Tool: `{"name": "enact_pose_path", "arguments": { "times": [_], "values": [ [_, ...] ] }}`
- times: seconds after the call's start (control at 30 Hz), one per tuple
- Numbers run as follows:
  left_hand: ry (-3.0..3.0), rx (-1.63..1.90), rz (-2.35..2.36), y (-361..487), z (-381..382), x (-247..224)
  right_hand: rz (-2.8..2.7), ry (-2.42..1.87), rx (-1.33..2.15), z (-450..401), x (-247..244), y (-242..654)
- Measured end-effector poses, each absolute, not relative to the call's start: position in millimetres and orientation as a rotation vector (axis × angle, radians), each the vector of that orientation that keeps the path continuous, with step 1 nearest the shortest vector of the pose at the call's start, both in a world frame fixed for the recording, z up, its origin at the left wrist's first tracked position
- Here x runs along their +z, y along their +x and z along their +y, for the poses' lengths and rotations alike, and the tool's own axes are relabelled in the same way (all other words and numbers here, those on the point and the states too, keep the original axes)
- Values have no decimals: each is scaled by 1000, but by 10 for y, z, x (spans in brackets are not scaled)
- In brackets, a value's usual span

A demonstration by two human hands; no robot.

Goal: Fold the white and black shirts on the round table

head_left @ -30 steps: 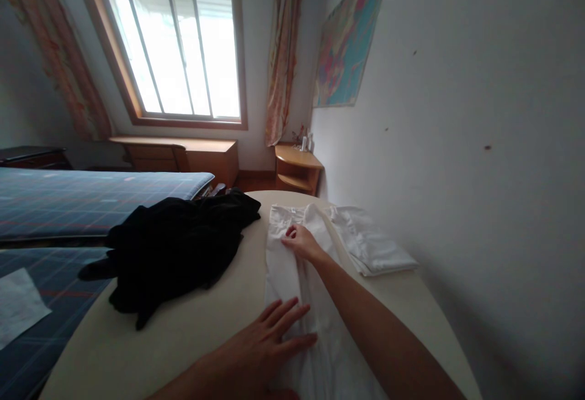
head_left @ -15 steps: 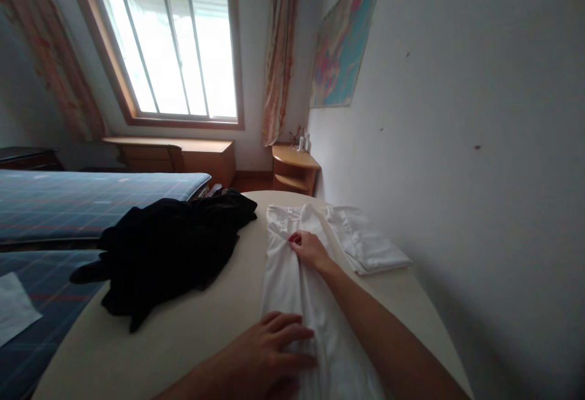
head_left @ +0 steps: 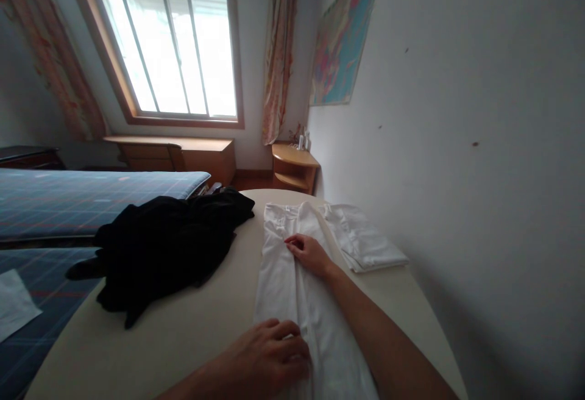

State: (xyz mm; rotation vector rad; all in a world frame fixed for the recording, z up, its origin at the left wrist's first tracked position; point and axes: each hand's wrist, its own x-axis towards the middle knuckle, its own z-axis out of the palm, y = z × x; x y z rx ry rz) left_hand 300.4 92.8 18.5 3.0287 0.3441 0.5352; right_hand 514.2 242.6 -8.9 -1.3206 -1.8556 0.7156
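Right hand [head_left: 311,255], in the head view, touches the white trousers [head_left: 276,281] just below their waistband [head_left: 274,210]; the left hand [head_left: 273,354] curls at their nearer part, apart from it. Whether either pinches cloth cannot be told. The trousers lie directly beneath both hands on the table [head_left: 196,339], long axis running away from the body; the right hand is nearer the waist end. A folded white garment [head_left: 365,241] lies just beside them on the right, a crumpled black garment [head_left: 169,247] to the left. Small white containers [head_left: 301,142], contents not visible, stand on the corner shelf [head_left: 296,156].
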Motion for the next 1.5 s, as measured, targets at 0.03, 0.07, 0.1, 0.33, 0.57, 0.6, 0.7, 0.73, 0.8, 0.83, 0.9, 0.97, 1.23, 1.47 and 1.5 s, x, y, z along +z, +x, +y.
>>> {"name": "enact_pose_path", "arguments": {
  "times": [0.03,0.07,0.1,0.33,0.57,0.6,0.7,0.73,0.8,0.83,0.9,0.97,1.23,1.47,1.5],
  "values": [
    [3054,496,344,2996,933,195,-1857,-1325,706,2416,-91,5142],
    [3076,467,347,2989,938,202,-1859,-1329,696,2406,-90,5140],
    [3092,444,359,2984,944,206,-1855,-1332,685,2396,-87,5138],
    [3138,412,353,2995,963,250,-1844,-1374,659,2360,-59,5125],
    [3079,491,371,3022,948,307,-1800,-1327,658,2358,-16,5136],
    [3062,500,366,3035,943,311,-1796,-1336,631,2355,-1,5136],
    [3021,475,347,3074,929,323,-1846,-1403,492,2339,27,5129],
    [2998,453,357,3082,926,328,-1883,-1422,442,2334,29,5124],
    [2925,400,409,3083,929,326,-1944,-1449,359,2326,27,5116],
    [2883,372,439,3075,935,313,-1965,-1461,329,2323,23,5114],
    [2812,315,482,3047,963,244,-1992,-1491,287,2315,16,5112],
    [2766,236,500,3015,1004,123,-2017,-1522,244,2303,8,5114],
    [2727,221,525,2961,1021,58,-2129,-1605,316,2239,97,5144],
    [2647,560,792,2959,1032,216,-2209,-1502,539,2280,232,5217],
    [2646,525,856,2957,1058,191,-2204,-1490,523,2286,223,5212]
  ]
}}
